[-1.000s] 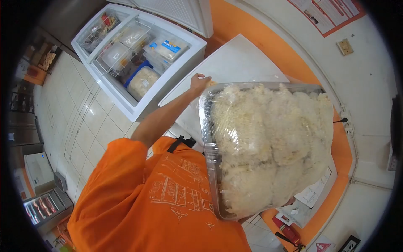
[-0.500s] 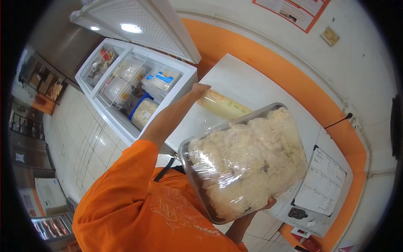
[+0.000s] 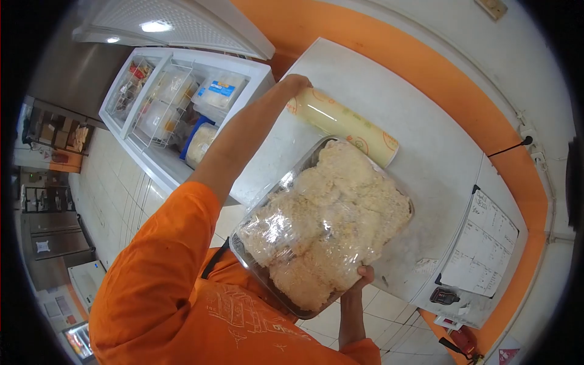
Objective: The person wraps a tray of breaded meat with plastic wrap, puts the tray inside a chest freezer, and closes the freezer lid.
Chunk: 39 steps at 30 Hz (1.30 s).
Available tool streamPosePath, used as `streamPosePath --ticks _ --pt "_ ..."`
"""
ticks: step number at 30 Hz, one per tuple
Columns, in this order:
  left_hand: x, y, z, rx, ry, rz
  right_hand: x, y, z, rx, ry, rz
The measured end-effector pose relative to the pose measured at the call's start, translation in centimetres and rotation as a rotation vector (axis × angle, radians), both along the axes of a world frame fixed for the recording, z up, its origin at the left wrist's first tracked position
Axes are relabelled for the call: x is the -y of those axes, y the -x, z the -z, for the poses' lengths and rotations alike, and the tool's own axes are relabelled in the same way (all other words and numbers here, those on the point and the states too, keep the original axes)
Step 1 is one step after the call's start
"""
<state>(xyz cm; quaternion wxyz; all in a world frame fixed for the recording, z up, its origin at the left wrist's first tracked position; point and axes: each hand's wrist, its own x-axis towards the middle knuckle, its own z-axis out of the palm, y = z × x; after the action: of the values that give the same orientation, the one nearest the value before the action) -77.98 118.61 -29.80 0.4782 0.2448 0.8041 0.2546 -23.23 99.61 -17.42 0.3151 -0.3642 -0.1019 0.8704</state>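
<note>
My left hand (image 3: 296, 85) is closed around the near-freezer end of a printed, yellowish roll of cling film (image 3: 350, 125), which lies on the white worktop. A metal tray (image 3: 246, 255) holds pale crumb-coated pieces (image 3: 322, 213), piled up to its rim. Shiny clear film covers them, and the roll sits just beyond the tray's far edge. Gripping the tray's side edge, my right hand (image 3: 364, 277) has its thumb on top; its other fingers are hidden underneath.
An open chest freezer (image 3: 258, 79) with wire baskets and packed containers stands at left. A written whiteboard (image 3: 480, 243) and a small dark device (image 3: 444, 296) lie at the worktop's right end. A red fire extinguisher (image 3: 465, 340) is below.
The tray has shifted left and turned, and more of the film roll shows beyond it. My right thumb now shows over the tray's edge. The view has moved too.
</note>
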Motion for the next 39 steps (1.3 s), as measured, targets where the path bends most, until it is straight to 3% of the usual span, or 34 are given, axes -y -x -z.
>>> streamPosePath --ticks 6,8,9,10,12,15,18,20,22,24,25,28,30,32,34,35,37,39 --pt "0.1 1.8 1.6 -0.178 -0.09 0.161 1.6 -0.9 5.9 0.148 -0.076 -0.012" --pt "1.5 0.4 -2.2 -0.72 -0.125 0.808 1.4 -1.2 6.9 0.191 -0.088 0.015" --pt "1.7 0.3 -1.3 -0.706 -0.123 0.814 1.2 -1.1 6.5 0.165 -0.077 -0.017" --pt "1.1 0.7 -0.7 -0.486 -0.106 0.571 0.9 -1.0 6.1 0.134 -0.076 -0.044" --pt "0.5 0.9 0.4 -0.258 -0.096 0.335 1.7 -1.9 8.9 0.234 -0.068 0.014" --pt "-0.2 0.6 -1.1 -0.394 -0.138 0.461 1.7 -0.3 6.6 0.32 -0.073 0.116" --pt "-0.4 -0.8 -2.9 -0.232 -0.034 0.185 1.7 1.5 3.8 0.338 -0.071 0.195" --pt "-0.8 0.1 -2.6 -0.532 -0.076 0.548 1.8 1.7 2.4 0.371 -0.069 0.237" --pt "-3.9 3.6 4.7 -0.224 -0.009 0.28 2.0 2.1 1.2 0.518 -0.277 0.12" --pt "-3.9 4.8 7.2 0.018 -0.179 -0.155 2.7 2.2 2.5 0.52 -0.327 0.111" --pt "-1.8 0.0 0.4 0.119 -0.331 -0.323 3.0 2.6 2.7 0.533 -0.321 0.104" --pt "-2.1 -1.1 -0.2 -0.057 -0.193 -0.455 2.5 3.1 2.2 0.611 -0.298 0.061" --pt "-0.9 -3.0 -2.9 -0.061 -0.228 -0.497 0.5 3.0 2.4 0.96 -0.597 -0.054" --pt "0.8 -4.6 -4.4 -0.073 -0.264 -0.538 -5.1 5.6 -0.9 1.184 -0.833 0.017" --pt "1.7 -4.9 -3.9 -0.101 -0.36 -0.519 -13.0 8.0 0.4 1.098 -0.853 -0.01" --pt "2.1 -5.7 -4.3 -0.038 -0.445 -0.561 -16.2 9.7 1.2 1.252 -1.002 -0.04" --pt "3.7 -7.9 -5.5 -0.097 -0.559 -0.502 -22.2 12.8 0.9 1.059 -0.875 -0.328" --pt "4.1 -7.4 -5.3 -0.154 -0.697 -0.367 -26.6 15.0 4.1 1.013 -0.765 -0.216"
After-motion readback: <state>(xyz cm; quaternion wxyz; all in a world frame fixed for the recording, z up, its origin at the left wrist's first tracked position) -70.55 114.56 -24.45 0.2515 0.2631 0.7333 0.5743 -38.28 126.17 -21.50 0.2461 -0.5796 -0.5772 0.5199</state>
